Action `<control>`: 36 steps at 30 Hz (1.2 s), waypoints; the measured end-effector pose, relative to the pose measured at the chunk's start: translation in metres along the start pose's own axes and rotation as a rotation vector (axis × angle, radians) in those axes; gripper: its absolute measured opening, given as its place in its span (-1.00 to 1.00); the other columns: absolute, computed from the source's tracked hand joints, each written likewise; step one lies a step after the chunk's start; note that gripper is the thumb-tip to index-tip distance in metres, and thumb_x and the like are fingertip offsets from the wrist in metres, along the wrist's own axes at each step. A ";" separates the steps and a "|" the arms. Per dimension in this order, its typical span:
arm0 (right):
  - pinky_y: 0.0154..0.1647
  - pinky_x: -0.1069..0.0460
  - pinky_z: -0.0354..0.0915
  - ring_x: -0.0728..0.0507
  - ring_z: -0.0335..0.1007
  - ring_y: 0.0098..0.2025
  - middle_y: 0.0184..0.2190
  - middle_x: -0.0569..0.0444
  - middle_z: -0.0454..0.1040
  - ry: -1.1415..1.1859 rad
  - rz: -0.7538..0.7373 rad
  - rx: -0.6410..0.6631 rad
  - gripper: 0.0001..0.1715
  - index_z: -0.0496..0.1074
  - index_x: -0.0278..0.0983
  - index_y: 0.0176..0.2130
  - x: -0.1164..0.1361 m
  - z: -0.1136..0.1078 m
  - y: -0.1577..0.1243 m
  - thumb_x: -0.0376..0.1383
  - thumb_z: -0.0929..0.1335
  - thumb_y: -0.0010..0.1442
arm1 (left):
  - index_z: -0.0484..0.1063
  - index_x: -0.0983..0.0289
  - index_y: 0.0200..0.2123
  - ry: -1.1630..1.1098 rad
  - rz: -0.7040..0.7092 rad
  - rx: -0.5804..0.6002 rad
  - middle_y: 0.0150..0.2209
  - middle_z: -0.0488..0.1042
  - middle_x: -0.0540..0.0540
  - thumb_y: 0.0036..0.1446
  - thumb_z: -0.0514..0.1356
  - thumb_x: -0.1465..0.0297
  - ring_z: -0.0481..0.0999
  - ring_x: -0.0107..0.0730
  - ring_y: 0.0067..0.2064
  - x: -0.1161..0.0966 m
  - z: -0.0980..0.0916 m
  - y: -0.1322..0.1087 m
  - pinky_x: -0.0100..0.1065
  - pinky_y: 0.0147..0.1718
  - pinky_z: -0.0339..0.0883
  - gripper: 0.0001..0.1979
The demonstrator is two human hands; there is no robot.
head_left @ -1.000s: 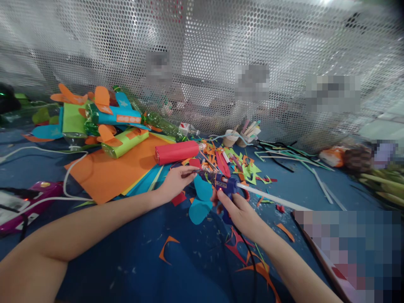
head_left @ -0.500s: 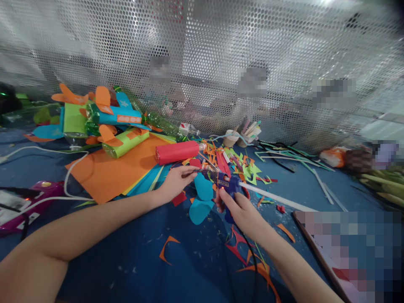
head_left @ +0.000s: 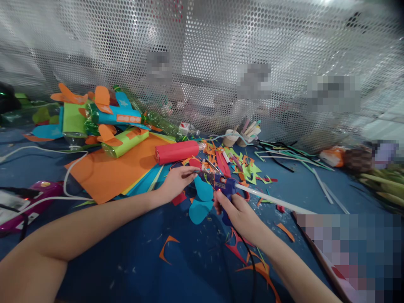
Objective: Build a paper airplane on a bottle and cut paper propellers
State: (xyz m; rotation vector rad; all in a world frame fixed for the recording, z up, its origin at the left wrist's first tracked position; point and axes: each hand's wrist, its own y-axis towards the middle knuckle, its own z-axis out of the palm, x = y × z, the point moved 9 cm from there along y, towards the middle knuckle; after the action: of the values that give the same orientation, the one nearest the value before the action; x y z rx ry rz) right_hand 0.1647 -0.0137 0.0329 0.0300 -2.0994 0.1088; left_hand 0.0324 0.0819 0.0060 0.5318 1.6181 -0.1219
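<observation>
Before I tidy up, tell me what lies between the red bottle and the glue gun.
The head view shows paper scraps lying between the red bottle and the glue gun in the right hand.

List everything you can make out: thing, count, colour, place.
glue gun: 1, blue, centre
glue stick: 1, white, in glue gun
cutouts: apparently 2, blue, centre
bottles: several, mixed, left to centre
sheets: several, orange-topped, left
scraps: many, mixed, centre
cups: 2, beige, back
rods: several, mixed, right
power strip: 1, magenta, left
cables: several, white and black, left, front
panel: 1, pixelated, lower right
screen: 1, silver, back
table: 1, blue, beneath
left hand: 1, at glue gun's tip
right hand: 1, gripping glue gun
</observation>
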 end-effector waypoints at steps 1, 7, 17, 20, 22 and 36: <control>-0.36 0.03 0.25 -0.11 0.35 -0.43 -0.55 0.07 0.39 0.000 -0.002 -0.001 -0.47 0.33 -0.27 -0.49 -0.001 0.000 0.000 0.07 0.15 0.18 | 0.45 0.31 -0.15 -0.003 0.006 0.000 -0.15 0.53 0.15 0.07 0.16 0.29 0.50 -0.20 -0.12 0.000 0.000 0.000 -0.27 -0.15 0.39 -0.71; -0.34 0.03 0.24 -0.11 0.35 -0.43 -0.55 0.07 0.39 -0.046 -0.001 -0.008 -0.46 0.33 -0.27 -0.51 0.000 -0.002 0.000 0.06 0.14 0.19 | 0.45 0.32 -0.15 -0.014 0.011 -0.001 -0.12 0.51 0.16 0.07 0.17 0.29 0.49 -0.20 -0.09 -0.002 0.001 -0.002 -0.25 -0.11 0.37 -0.70; -0.42 0.04 0.22 -0.10 0.32 -0.45 -0.54 0.08 0.40 -0.112 0.038 -0.066 -0.48 0.31 -0.26 -0.51 0.000 -0.013 -0.001 0.07 0.14 0.18 | 0.45 0.35 -0.15 0.047 -0.042 -0.043 -0.13 0.52 0.16 0.07 0.17 0.38 0.51 -0.24 -0.13 -0.008 -0.002 -0.002 -0.30 -0.17 0.41 -0.73; -0.41 0.05 0.22 -0.09 0.33 -0.46 -0.55 0.09 0.40 -0.097 0.064 -0.065 -0.48 0.31 -0.26 -0.50 -0.001 -0.015 -0.001 0.07 0.15 0.18 | 0.45 0.33 -0.14 0.066 -0.030 -0.038 -0.14 0.52 0.14 0.07 0.16 0.39 0.52 -0.24 -0.13 -0.011 -0.002 -0.002 -0.30 -0.17 0.41 -0.73; -0.39 0.05 0.22 -0.09 0.34 -0.45 -0.55 0.09 0.40 -0.090 0.076 -0.078 -0.48 0.31 -0.25 -0.51 -0.002 -0.017 0.000 0.08 0.15 0.17 | 0.45 0.34 -0.14 0.076 -0.027 -0.044 -0.15 0.53 0.15 0.07 0.16 0.39 0.52 -0.24 -0.14 -0.011 -0.002 -0.002 -0.30 -0.18 0.41 -0.73; -0.38 0.03 0.19 -0.11 0.33 -0.45 -0.56 0.06 0.41 -0.136 0.067 -0.129 -0.43 0.30 -0.26 -0.53 -0.006 -0.027 0.004 0.12 0.14 0.14 | 0.46 0.33 -0.18 0.078 -0.023 -0.095 -0.18 0.54 0.13 0.06 0.17 0.38 0.53 -0.24 -0.17 -0.008 -0.007 -0.001 -0.26 -0.19 0.42 -0.75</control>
State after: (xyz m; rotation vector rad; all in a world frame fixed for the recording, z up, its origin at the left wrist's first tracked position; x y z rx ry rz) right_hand 0.1912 -0.0071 0.0409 -0.1138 -2.2394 0.0117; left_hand 0.0260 0.0817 0.0144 0.4496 1.6979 -0.0418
